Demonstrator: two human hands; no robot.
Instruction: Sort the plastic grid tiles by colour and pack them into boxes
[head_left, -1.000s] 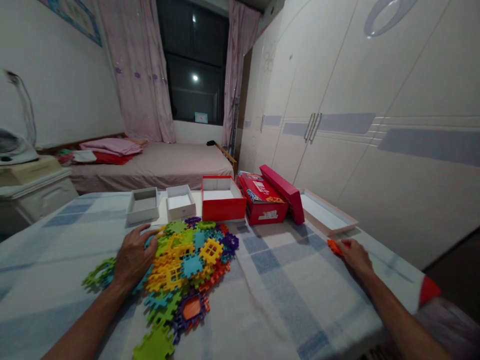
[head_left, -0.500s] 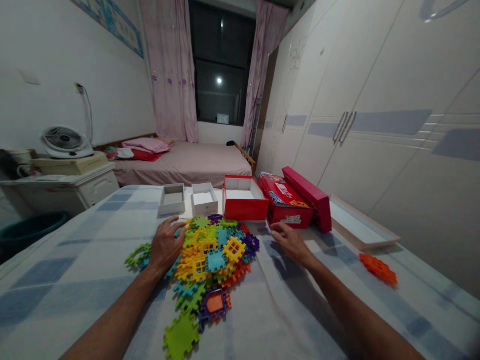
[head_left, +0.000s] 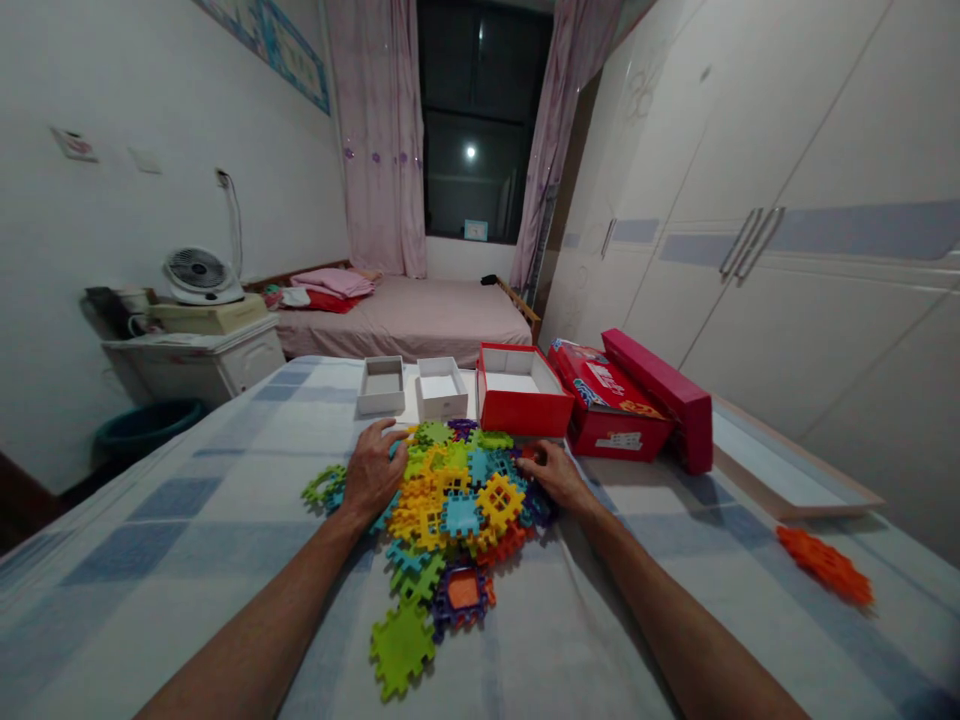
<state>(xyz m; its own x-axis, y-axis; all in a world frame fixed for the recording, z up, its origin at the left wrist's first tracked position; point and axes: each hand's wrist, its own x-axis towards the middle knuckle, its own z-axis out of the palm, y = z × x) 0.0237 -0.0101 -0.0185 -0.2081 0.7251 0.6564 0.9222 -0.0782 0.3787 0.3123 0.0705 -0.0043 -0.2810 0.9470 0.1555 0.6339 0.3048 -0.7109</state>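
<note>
A heap of colourful plastic interlocking tiles (head_left: 442, 500) with toothed edges lies on the cloth before me, yellow, green, blue, purple and orange. My left hand (head_left: 373, 470) rests against the heap's left side, its fingers apart and holding nothing that I can see. On the opposite side, my right hand (head_left: 559, 478) has its fingers bent onto an orange tile (head_left: 529, 453) at the upper right edge of the heap. Purple tiles (head_left: 538, 505) lie under and beside that hand, partly hidden by it. Apart from the heap, several orange tiles (head_left: 825, 565) lie together at the far right.
Behind the heap stand a small grey-lined box (head_left: 381, 400), a white box (head_left: 442, 404) and an open red box (head_left: 525, 413). A closed red carton (head_left: 622, 440) has a crimson lid (head_left: 694, 430) leaning on it. A shallow tray (head_left: 810, 485) lies further right.
My right hand has moved left from the bare cloth onto the right edge of the heap. My left hand stays at the left side. The whole view has shifted, with everything appearing further right.
</note>
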